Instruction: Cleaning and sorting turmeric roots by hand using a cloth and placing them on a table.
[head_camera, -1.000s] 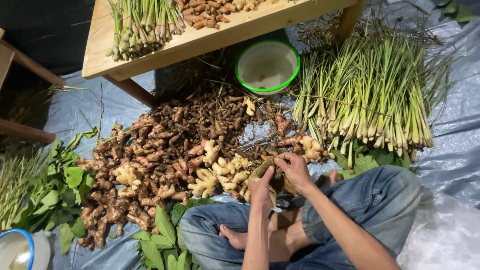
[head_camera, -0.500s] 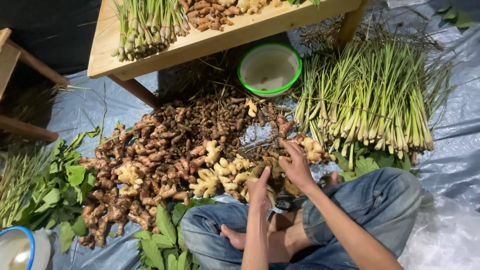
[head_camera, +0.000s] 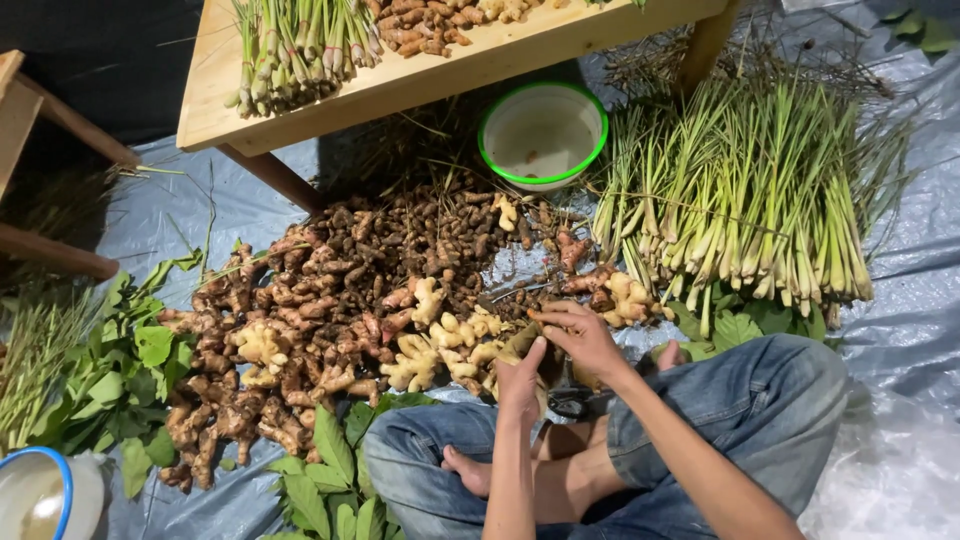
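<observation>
We held a small root piece (head_camera: 522, 343) between both hands, left hand (head_camera: 520, 378) closed under it, right hand (head_camera: 583, 338) pinching its top. Short, firm finger work suited it. Just beyond the grip lay the rhizome heap (head_camera: 330, 300); farther off, lemongrass stalks (head_camera: 750, 200) and a green-rimmed bowl (head_camera: 543, 135).

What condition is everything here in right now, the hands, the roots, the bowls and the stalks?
left hand: closed on a pale root piece, held with the other hand.
right hand: fingers curled on the same root.
root pile: loose heap on the tarp.
green-rimmed bowl: upright, nearly empty.
lemongrass stalks: lying in a fanned bundle on the tarp.
wooden table: holding stalks and roots.
blue-rimmed bowl: upright, partly out of view.
</observation>
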